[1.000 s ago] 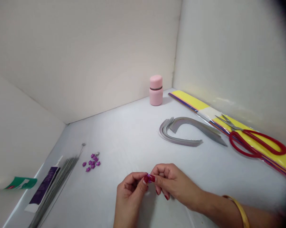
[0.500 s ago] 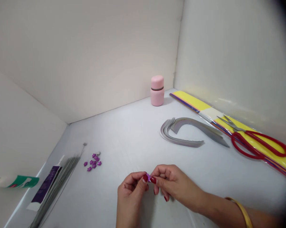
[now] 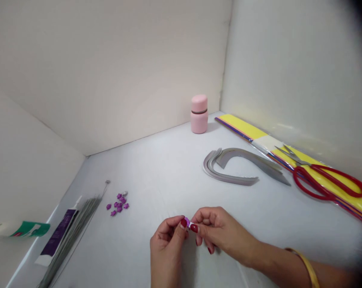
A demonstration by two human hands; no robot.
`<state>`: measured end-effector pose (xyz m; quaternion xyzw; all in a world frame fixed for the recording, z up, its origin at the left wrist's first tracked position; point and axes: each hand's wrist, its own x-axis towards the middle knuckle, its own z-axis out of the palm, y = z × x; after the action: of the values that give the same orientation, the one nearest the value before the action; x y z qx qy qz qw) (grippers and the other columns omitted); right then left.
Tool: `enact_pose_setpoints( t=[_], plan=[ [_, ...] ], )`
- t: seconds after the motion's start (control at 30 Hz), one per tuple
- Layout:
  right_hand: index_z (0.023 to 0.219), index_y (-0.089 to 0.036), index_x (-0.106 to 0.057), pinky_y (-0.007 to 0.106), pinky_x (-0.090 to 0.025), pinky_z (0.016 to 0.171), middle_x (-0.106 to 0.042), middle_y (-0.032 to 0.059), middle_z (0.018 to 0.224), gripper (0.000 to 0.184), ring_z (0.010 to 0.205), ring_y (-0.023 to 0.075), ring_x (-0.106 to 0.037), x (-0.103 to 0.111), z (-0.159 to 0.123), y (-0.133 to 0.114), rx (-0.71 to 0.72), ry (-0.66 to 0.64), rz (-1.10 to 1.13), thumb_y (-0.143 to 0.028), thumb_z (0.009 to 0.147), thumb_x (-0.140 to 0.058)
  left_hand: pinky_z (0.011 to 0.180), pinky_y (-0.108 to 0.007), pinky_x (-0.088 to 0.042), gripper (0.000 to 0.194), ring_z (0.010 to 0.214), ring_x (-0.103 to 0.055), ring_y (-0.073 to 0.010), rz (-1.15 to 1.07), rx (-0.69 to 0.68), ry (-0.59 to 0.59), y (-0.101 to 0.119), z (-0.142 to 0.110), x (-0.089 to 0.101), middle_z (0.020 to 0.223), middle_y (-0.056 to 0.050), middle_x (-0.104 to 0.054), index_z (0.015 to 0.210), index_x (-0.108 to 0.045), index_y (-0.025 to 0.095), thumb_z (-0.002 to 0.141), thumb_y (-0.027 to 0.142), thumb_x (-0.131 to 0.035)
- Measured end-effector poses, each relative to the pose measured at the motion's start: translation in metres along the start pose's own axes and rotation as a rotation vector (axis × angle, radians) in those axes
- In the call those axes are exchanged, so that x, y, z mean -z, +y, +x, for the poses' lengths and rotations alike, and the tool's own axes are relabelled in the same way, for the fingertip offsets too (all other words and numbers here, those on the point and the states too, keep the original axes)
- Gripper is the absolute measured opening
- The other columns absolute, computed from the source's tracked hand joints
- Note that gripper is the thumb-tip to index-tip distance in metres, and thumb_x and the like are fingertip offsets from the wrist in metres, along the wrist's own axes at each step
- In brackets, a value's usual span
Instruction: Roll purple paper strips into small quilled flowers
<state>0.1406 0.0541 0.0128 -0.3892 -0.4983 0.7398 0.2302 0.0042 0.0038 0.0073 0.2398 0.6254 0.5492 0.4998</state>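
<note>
A small shiny purple paper star (image 3: 187, 221) with a white end is pinched between my two hands, just above the table. My left hand (image 3: 168, 242) grips its left side with thumb and forefinger, the other fingers curled. On the right side, the thumb and forefinger of my right hand (image 3: 218, 232) close on the white end. Its full shape is partly covered by my fingertips. Several finished-looking purple stars (image 3: 119, 204) lie in a loose cluster to the left, with a silver star (image 3: 125, 193) at their edge.
A bundle of thin grey wires (image 3: 75, 236), a purple-and-white tube (image 3: 58, 234) and a green-and-white tube (image 3: 31, 229) lie at left. Curved silver paper strips (image 3: 232, 178) rest ahead. Red-handled scissors (image 3: 314, 172) lie on a yellow packet (image 3: 244, 126). A pink flask (image 3: 199, 116) stands near the back wall.
My fingertips have shifted slightly on the purple star, and more of its white end shows at my right thumb. Everything on the table lies as before.
</note>
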Motion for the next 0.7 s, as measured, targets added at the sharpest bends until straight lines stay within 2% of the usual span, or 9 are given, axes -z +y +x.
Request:
enact_pose_setpoints(
  t=[0.07, 0.13, 0.3, 0.4, 0.6, 0.7],
  plan=[
    [0.073, -0.014, -0.058, 0.017, -0.027, 0.038, -0.059, -0.0031, 0.056, 0.025, 0.036, 0.0037, -0.042, 0.000, 0.000, 0.000, -0.012, 0.000, 0.019, -0.039, 0.074, -0.061, 0.059, -0.025, -0.047, 0.016, 0.060, -0.057, -0.0140, 0.044, -0.023, -0.013, 0.000, -0.001, 0.000, 0.063, -0.002, -0.066, 0.072, -0.068, 0.015, 0.067, 0.029, -0.070],
    [0.073, -0.014, -0.057, 0.017, -0.023, 0.037, -0.060, -0.0031, 0.055, 0.027, 0.035, 0.0034, -0.041, -0.001, -0.001, -0.002, -0.048, 0.009, 0.044, -0.041, 0.072, -0.062, 0.061, -0.027, -0.048, 0.015, 0.064, -0.060, -0.0162, 0.098, -0.110, 0.005, 0.000, -0.003, -0.001, 0.067, -0.004, -0.067, 0.073, -0.068, 0.015, 0.068, 0.030, -0.069],
    [0.072, -0.014, -0.056, 0.017, -0.020, 0.038, -0.061, -0.0030, 0.053, 0.029, 0.034, 0.0028, -0.040, -0.004, -0.003, -0.006, -0.105, 0.015, 0.138, -0.042, 0.071, -0.063, 0.061, -0.025, -0.047, 0.007, 0.067, -0.061, -0.0160, 0.346, -0.612, 0.036, -0.006, -0.007, 0.000, 0.073, -0.003, -0.066, 0.076, -0.068, 0.020, 0.074, 0.019, -0.061],
    [0.074, -0.013, -0.057, 0.017, -0.021, 0.039, -0.062, -0.0021, 0.056, 0.027, 0.035, 0.0025, -0.041, -0.003, -0.004, -0.006, -0.084, 0.005, 0.182, -0.039, 0.072, -0.063, 0.064, -0.024, -0.047, 0.015, 0.070, -0.062, -0.0157, 0.474, -0.792, 0.038, -0.010, -0.006, 0.003, 0.075, -0.003, -0.067, 0.081, -0.068, 0.020, 0.076, 0.011, -0.057],
    [0.075, -0.013, -0.059, 0.017, -0.021, 0.039, -0.063, -0.0014, 0.059, 0.023, 0.035, 0.0021, -0.042, -0.002, -0.005, -0.004, -0.058, -0.013, 0.195, -0.036, 0.075, -0.061, 0.068, -0.022, -0.046, 0.020, 0.072, -0.063, -0.0144, 0.538, -0.932, 0.078, -0.012, -0.005, 0.004, 0.076, -0.003, -0.069, 0.080, -0.067, 0.021, 0.074, 0.005, -0.057],
    [0.076, -0.013, -0.059, 0.017, -0.021, 0.039, -0.063, -0.0014, 0.060, 0.024, 0.035, 0.0021, -0.042, -0.004, -0.005, -0.006, -0.056, -0.014, 0.173, -0.037, 0.075, -0.060, 0.068, -0.023, -0.047, 0.018, 0.071, -0.063, -0.0146, 0.495, -0.887, 0.090, -0.011, -0.006, 0.004, 0.075, -0.003, -0.069, 0.079, -0.068, 0.021, 0.074, 0.006, -0.058]
  ],
)
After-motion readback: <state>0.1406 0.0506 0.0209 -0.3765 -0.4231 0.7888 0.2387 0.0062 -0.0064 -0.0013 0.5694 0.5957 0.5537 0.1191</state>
